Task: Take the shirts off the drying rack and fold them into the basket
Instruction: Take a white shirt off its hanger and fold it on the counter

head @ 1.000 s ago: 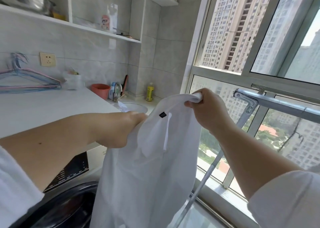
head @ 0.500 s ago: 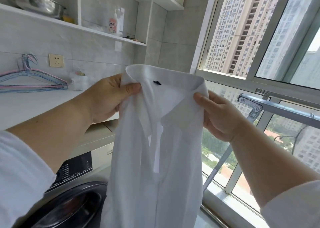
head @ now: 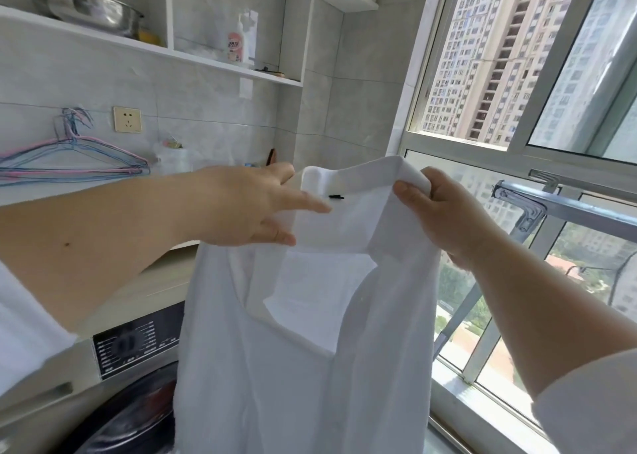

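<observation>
Our left hand (head: 255, 209) has let go of the white shirt (head: 303, 333) collar, fingers now spread straight beside it; our right hand (head: 444, 219) pinches the collar's right corner.

Home laundry nook, washing machine (head: 134, 367) (front-loading), wire hangers (head: 72, 166), tiled walls (head: 213, 109)

You hold a thin matt white cloth shirt (head: 303, 333) beside the smooth metal drying rack (head: 565, 209) bar.

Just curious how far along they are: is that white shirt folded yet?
Not folded. The white shirt hangs full length, its collar pinched by the right hand.
</observation>
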